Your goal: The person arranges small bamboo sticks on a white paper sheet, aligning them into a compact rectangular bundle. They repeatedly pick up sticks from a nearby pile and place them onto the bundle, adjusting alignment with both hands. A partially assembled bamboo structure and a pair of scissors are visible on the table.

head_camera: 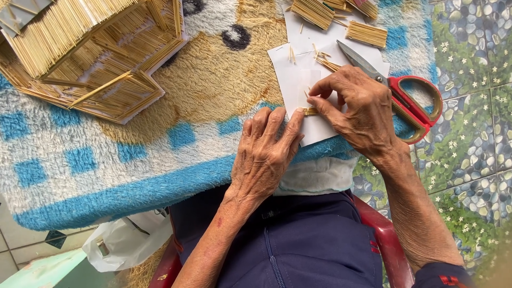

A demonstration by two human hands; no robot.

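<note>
Centre-right of the frame: right hand (358, 109) pinches a short row of toothpick pieces (310, 111) onto a white paper sheet (296, 80); left hand (265, 154) lies flat, fingertips pressing the sheet's lower edge, gripping nothing. Red-handled scissors (406, 96) lie just beside the right hand, more toothpick bundles (366, 33) at top, toothpick model house (88, 53) upper left on the blue-checked rug (80, 165).

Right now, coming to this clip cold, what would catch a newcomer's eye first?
Probably the two hands at centre: the left hand presses flat on a white paper sheet while the right hand pinches a small row of thin sticks onto it. Red-handled scissors lie just right of them, and a stick-built model house sits upper left on the blue-and-white fuzzy mat.
</note>
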